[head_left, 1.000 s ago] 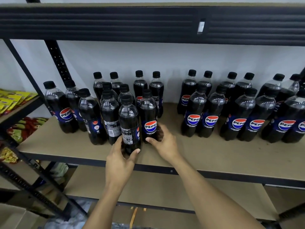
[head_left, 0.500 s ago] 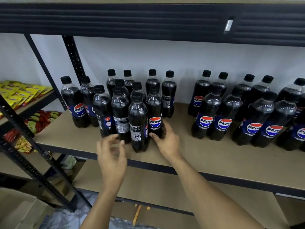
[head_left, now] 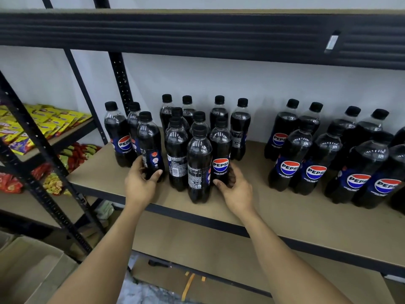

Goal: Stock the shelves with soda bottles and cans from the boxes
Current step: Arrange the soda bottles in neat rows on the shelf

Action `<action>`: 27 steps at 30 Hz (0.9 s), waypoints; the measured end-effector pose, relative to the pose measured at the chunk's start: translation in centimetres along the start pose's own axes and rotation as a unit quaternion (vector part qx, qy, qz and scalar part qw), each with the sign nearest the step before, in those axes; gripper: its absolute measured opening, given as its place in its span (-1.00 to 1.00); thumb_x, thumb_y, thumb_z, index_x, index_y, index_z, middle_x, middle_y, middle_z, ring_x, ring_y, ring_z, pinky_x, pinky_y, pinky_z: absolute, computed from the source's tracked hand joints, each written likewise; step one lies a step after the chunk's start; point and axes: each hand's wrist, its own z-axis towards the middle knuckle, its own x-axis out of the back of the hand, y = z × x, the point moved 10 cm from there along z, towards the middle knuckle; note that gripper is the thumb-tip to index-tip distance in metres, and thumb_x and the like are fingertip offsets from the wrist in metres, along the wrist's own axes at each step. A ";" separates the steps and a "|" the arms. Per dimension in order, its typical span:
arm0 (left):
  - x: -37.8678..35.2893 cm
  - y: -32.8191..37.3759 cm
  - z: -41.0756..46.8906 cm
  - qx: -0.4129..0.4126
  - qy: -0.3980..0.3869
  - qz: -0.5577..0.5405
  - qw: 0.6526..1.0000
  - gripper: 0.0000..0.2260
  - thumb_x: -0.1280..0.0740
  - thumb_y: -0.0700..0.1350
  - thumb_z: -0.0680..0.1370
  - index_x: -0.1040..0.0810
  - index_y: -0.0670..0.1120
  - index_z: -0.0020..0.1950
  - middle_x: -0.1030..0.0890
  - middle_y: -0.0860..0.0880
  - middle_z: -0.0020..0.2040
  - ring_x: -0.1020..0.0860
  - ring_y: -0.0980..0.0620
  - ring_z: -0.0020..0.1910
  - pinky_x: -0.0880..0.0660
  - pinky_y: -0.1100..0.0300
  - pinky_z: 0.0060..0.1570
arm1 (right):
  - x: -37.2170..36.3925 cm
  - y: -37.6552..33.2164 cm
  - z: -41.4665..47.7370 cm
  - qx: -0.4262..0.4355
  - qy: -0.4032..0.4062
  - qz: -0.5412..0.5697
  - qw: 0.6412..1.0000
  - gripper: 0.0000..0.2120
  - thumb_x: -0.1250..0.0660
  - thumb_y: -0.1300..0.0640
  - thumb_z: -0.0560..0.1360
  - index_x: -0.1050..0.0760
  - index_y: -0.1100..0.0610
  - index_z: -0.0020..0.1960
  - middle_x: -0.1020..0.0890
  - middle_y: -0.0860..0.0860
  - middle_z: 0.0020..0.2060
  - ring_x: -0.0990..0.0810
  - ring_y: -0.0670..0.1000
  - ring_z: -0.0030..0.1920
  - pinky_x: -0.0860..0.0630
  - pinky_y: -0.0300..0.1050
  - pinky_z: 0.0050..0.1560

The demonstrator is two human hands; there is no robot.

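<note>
Several black-capped Pepsi bottles stand in two clusters on the wooden shelf board (head_left: 274, 207). My left hand (head_left: 140, 183) grips the base of a bottle with its label turned sideways (head_left: 150, 143) at the left cluster's front. My right hand (head_left: 235, 188) curls round the base of a bottle showing the Pepsi logo (head_left: 220, 148). Between my hands stands the foremost bottle (head_left: 199, 165), untouched. The right cluster (head_left: 328, 154) stands apart from both hands.
A black steel upright (head_left: 120, 77) and diagonal brace (head_left: 43, 163) stand left. Snack packets (head_left: 41, 123) fill the neighbouring shelves. A cardboard box (head_left: 28, 270) sits at lower left. The upper shelf's dark beam (head_left: 197, 34) hangs overhead. A lower board (head_left: 219, 249) lies below.
My left hand let go of the foremost bottle, drew back, then moved left and took hold of the sideways-label bottle. My right hand stayed on the logo bottle. The camera shifted left.
</note>
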 end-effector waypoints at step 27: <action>-4.2 0.6 -3.3 -0.014 -0.048 -0.031 0.998 -0.43 -0.52 -0.07 0.50 -0.40 0.05 0.46 -0.60 0.16 0.17 -0.57 0.14 0.21 -0.51 0.07 0.29 | -1.8 -0.8 6.7 -0.051 0.003 -0.093 0.994 -0.37 -0.54 0.03 0.45 -0.40 -0.05 0.46 -0.67 0.01 0.21 -0.62 0.10 0.23 -0.50 -0.09 0.23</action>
